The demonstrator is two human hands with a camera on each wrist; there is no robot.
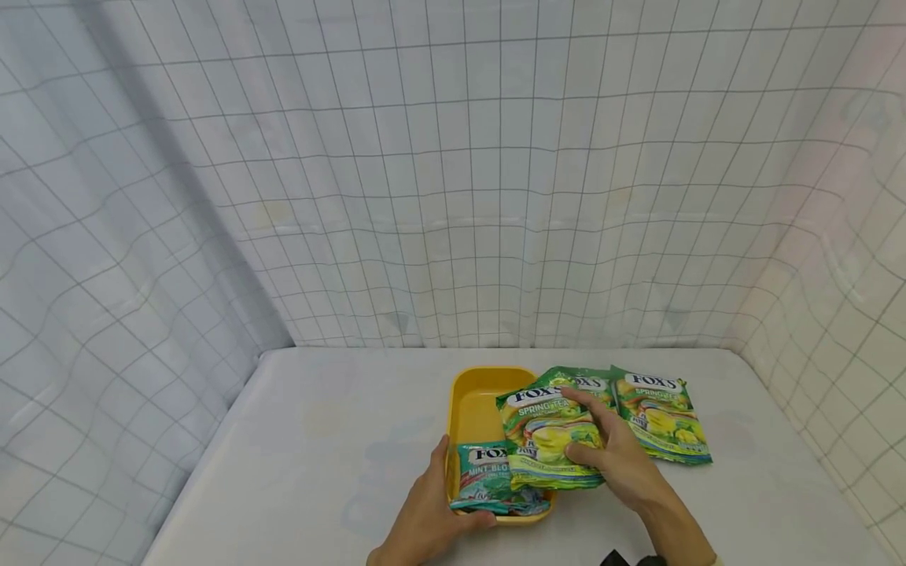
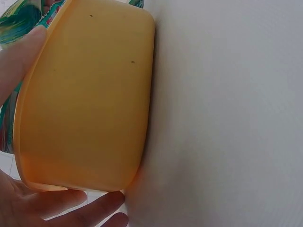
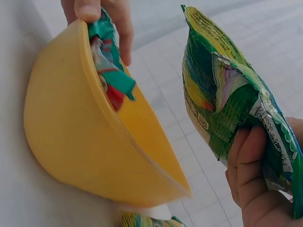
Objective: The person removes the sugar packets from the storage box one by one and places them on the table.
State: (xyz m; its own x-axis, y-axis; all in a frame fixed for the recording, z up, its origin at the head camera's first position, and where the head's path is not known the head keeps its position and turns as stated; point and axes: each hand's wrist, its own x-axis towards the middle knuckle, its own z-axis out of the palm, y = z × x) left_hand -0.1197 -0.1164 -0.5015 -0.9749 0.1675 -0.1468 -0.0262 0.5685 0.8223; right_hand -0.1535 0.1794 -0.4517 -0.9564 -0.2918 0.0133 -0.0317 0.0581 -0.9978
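Observation:
A yellow plastic tub (image 1: 476, 417) stands on the white table, with teal Fox's Mint candy bags (image 1: 483, 476) in its near end. My left hand (image 1: 429, 507) holds the tub at its near left corner; the left wrist view shows the thumb over the rim and fingers along the wall (image 2: 90, 94). My right hand (image 1: 626, 456) grips a green Fox's Spring Tea candy bag (image 1: 541, 436) above the tub's right side. In the right wrist view, fingers curl under this bag (image 3: 213, 94), apart from the tub. Its lower part hides some of the tub.
Another green Spring Tea bag (image 1: 596, 383) lies right of the tub, partly covered by the held bag and right hand. A further one (image 1: 661, 417) lies flat beside it. White grid-patterned sheets (image 1: 481, 196) enclose the table (image 1: 318, 440) at the back and sides.

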